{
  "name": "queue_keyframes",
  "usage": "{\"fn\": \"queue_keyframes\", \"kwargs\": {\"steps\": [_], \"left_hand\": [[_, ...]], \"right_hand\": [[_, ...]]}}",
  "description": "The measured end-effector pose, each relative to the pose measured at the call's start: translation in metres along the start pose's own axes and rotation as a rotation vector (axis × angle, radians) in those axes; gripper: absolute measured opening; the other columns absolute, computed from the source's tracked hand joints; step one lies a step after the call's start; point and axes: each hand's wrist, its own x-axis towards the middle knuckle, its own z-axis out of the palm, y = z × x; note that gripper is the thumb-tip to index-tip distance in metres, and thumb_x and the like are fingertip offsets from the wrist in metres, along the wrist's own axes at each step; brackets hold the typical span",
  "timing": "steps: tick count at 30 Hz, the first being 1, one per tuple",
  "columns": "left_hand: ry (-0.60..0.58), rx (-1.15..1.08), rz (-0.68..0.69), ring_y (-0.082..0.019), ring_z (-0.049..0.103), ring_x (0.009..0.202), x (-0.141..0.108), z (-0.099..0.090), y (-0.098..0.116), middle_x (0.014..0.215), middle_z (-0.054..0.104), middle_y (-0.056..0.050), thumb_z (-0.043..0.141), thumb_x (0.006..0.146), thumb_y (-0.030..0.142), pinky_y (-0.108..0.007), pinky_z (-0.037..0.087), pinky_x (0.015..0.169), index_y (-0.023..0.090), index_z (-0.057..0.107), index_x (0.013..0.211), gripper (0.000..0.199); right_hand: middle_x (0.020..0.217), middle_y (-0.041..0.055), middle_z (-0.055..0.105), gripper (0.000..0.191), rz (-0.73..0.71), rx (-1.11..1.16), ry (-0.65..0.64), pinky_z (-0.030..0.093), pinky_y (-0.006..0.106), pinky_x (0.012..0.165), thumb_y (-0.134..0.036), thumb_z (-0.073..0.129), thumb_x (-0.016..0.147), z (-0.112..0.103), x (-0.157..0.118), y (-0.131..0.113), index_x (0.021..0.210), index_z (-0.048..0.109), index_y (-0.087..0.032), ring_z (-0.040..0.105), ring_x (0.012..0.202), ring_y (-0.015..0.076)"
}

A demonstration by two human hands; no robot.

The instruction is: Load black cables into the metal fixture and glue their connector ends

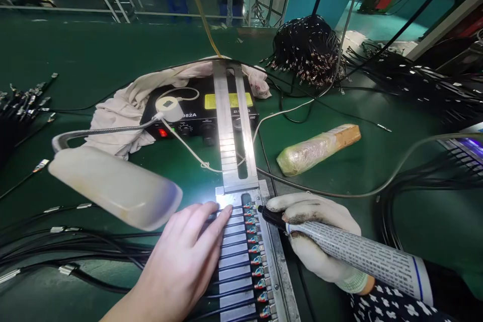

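Observation:
My left hand (188, 251) is bare, with its fingertips closed on the top black cable (237, 208) at the upper end of a metal fixture (236, 277). Several black cables lie side by side across that fixture, their coloured wires and small metal connectors (263, 284) lined up along its right half. In a white, stained glove, my right hand (320, 251) grips a thick printed tube (358, 251) with a black tip. The tip is close beside the topmost connector; whether they touch I cannot tell. Glove fingers wrap the tube's front end.
Behind the fixture stands a black control box (192, 133) with a cloth (116, 110) around it. A white lamp (113, 186) on a bent neck hangs left. A plastic-wrapped block (319, 150) lies right. Cable bundles (307, 50) and a loose hose (362, 195) occupy the green table (113, 45).

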Motion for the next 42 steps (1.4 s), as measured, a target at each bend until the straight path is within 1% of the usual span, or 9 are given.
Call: {"fn": "queue_keyframes", "kwargs": {"steps": [6,10,15,18,25,31,34,42], "left_hand": [[-0.005,-0.006,-0.001,-0.027,0.053,0.108,0.0005,-0.0008,0.0,0.122,0.057,-0.016,0.046,0.094,0.013,-0.04,0.048,0.087,0.014,0.053,0.135,0.041],[-0.001,-0.017,-0.015,-0.026,0.054,0.107,0.0023,-0.0013,0.0008,0.121,0.058,-0.015,0.045,0.094,0.014,-0.039,0.049,0.086,0.016,0.053,0.134,0.041],[-0.012,-0.025,-0.016,-0.026,0.054,0.107,0.0021,-0.0028,0.0007,0.121,0.057,-0.015,0.046,0.094,0.012,-0.039,0.047,0.086,0.015,0.053,0.135,0.041],[-0.031,-0.032,-0.017,-0.026,0.053,0.108,0.0017,-0.0033,0.0,0.122,0.056,-0.015,0.046,0.094,0.012,-0.04,0.046,0.087,0.015,0.051,0.136,0.043],[-0.033,-0.043,-0.009,-0.026,0.051,0.108,0.0029,-0.0032,0.0002,0.121,0.054,-0.015,0.046,0.094,0.011,-0.039,0.044,0.088,0.014,0.051,0.135,0.042],[-0.057,-0.052,-0.008,-0.027,0.049,0.11,0.0026,-0.0037,-0.0007,0.123,0.053,-0.016,0.047,0.094,0.009,-0.041,0.043,0.089,0.013,0.049,0.137,0.043],[-0.055,-0.056,-0.01,-0.027,0.049,0.11,0.002,-0.0028,-0.0011,0.123,0.053,-0.016,0.047,0.094,0.01,-0.041,0.043,0.089,0.014,0.049,0.137,0.043],[-0.039,-0.066,-0.007,-0.026,0.051,0.108,0.0043,-0.0032,0.0,0.122,0.054,-0.016,0.048,0.094,0.008,-0.041,0.043,0.088,0.012,0.051,0.135,0.042]], "right_hand": [[0.102,0.0072,0.075,0.022,0.008,-0.005,-0.005,0.062,0.035,0.081,-0.01,0.069,0.073,0.0006,0.0023,-0.0006,0.093,0.067,-0.02,0.073,0.091,0.0231],[0.103,0.0072,0.075,0.023,0.016,-0.001,-0.004,0.062,0.037,0.082,-0.01,0.069,0.074,0.0005,0.0024,-0.0012,0.094,0.067,-0.021,0.073,0.092,0.0241],[0.103,0.0069,0.075,0.024,0.036,0.012,-0.003,0.062,0.038,0.081,-0.01,0.069,0.073,0.0,0.002,-0.0009,0.094,0.068,-0.021,0.073,0.091,0.0242],[0.101,0.0067,0.075,0.023,0.021,0.009,0.011,0.063,0.036,0.078,-0.01,0.068,0.073,-0.0006,0.0019,-0.0009,0.093,0.068,-0.021,0.074,0.088,0.0237],[0.098,0.0068,0.076,0.019,0.02,-0.008,-0.002,0.063,0.034,0.077,-0.011,0.068,0.073,-0.0023,0.0026,-0.0048,0.09,0.068,-0.02,0.074,0.086,0.0223],[0.099,0.0072,0.075,0.019,0.016,-0.001,0.0,0.063,0.035,0.077,-0.012,0.069,0.074,-0.0027,0.0022,-0.0049,0.091,0.068,-0.02,0.074,0.086,0.023],[0.098,0.0075,0.076,0.018,0.005,-0.003,-0.007,0.063,0.034,0.077,-0.012,0.069,0.074,-0.0031,0.0026,-0.0041,0.091,0.068,-0.019,0.074,0.086,0.0226],[0.1,0.0081,0.075,0.019,-0.01,0.009,-0.014,0.064,0.035,0.077,-0.013,0.069,0.074,-0.0043,0.0027,-0.0049,0.093,0.069,-0.018,0.074,0.087,0.0234]]}}
